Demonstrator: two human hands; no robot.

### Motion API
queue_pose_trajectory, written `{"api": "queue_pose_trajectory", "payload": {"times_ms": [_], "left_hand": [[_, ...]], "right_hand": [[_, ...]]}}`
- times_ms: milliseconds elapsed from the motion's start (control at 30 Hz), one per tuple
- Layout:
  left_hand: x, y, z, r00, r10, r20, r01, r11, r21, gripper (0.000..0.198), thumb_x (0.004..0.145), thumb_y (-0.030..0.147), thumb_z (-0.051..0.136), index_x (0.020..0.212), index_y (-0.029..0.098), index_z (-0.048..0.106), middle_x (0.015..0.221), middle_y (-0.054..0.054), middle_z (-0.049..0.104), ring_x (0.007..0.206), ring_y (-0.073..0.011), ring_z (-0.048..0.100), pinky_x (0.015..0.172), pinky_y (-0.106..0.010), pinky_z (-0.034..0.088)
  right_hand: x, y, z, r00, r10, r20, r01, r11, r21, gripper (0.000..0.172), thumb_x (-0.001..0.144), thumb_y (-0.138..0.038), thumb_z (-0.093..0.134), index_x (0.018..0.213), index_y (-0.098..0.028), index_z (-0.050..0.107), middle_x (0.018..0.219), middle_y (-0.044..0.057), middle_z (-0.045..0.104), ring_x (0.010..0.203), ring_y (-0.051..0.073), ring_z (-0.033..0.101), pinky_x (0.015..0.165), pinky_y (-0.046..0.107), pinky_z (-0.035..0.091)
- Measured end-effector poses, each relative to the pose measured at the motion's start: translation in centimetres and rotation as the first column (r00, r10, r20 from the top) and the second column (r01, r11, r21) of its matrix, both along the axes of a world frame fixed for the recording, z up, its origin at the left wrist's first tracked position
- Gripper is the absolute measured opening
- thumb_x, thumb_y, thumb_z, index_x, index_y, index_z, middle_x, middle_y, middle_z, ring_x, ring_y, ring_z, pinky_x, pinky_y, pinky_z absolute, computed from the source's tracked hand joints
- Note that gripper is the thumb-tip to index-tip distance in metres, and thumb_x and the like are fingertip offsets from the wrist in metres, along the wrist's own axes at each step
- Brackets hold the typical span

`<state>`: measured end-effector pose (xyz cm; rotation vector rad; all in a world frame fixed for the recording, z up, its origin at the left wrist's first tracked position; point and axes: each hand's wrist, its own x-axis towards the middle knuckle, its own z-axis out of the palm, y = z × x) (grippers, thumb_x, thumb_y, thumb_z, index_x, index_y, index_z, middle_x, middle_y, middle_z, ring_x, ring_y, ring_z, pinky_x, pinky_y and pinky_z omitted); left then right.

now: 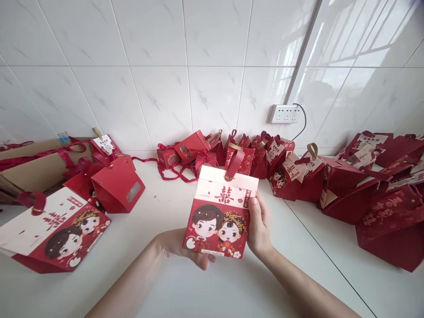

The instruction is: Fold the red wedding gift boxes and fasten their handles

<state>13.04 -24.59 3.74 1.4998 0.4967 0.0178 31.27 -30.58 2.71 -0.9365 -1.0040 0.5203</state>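
A red and white gift box [216, 216] with a cartoon couple on its front and a dark red ribbon loop on top is between my hands, just above the white table. My left hand [180, 247] supports it from beneath, with most fingers hidden behind and under the box. At the box's right edge, my right hand [260, 223] grips it, thumb on the front and fingers behind. A similar gift box [62, 229] stands to the left, tilted in view, beside a plain red box [119, 183] with a small window.
Several red gift boxes [240, 159] line the wall behind. More dark red boxes [392, 225] crowd the right side. A cardboard box [29, 172] with red ribbons sits at far left. A power socket [285, 114] with a black cable is on the tiled wall.
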Motion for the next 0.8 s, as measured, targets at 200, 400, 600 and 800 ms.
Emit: {"api": "queue_pose_trajectory", "payload": {"times_ms": [200,400,600,800], "left_hand": [[-0.1,0.0,-0.3,0.992,0.093,0.08,-0.089,0.995,-0.052,0.044,0.062,0.039,0.081,0.101,0.021,0.072,0.101,-0.006,0.072,0.093,-0.0283,0.069,0.086,-0.044,0.053],[0.7,1.2,-1.3,0.895,0.301,0.329,-0.242,0.948,-0.208,0.054,0.066,0.054,0.076,0.114,0.032,0.066,0.114,-0.004,0.069,0.111,-0.0316,0.061,0.095,-0.053,0.046],[0.5,2.5,-2.1,0.854,0.393,0.34,-0.341,0.918,-0.203,0.059,0.069,0.07,0.06,0.116,0.036,0.065,0.11,-0.001,0.071,0.122,-0.0324,0.052,0.094,-0.049,0.044],[0.6,2.3,-2.1,0.872,0.399,0.285,-0.327,0.906,-0.269,0.062,0.062,0.069,0.064,0.114,0.035,0.065,0.1,-0.001,0.073,0.118,-0.0342,0.055,0.09,-0.049,0.046]], "right_hand": [[0.7,0.5,0.3,0.996,-0.058,0.065,0.056,0.998,0.035,0.027,0.09,-0.047,0.044,0.091,-0.021,0.051,0.083,0.005,0.059,0.073,0.019,0.058,0.067,0.031,0.05],[3.0,0.9,3.0,0.975,-0.11,0.195,0.084,0.987,0.133,0.022,0.085,-0.037,0.048,0.094,-0.019,0.057,0.087,0.005,0.063,0.082,0.02,0.06,0.071,0.03,0.049],[5.2,-3.4,6.3,0.778,0.029,0.627,0.024,0.997,-0.076,0.028,0.091,-0.039,0.045,0.08,-0.017,0.058,0.071,0.002,0.058,0.064,0.014,0.054,0.058,0.025,0.044],[5.7,-7.4,6.8,0.644,0.083,0.761,0.068,0.984,-0.165,0.025,0.095,-0.031,0.042,0.088,-0.019,0.063,0.071,0.002,0.062,0.063,0.014,0.056,0.058,0.024,0.046]]}}
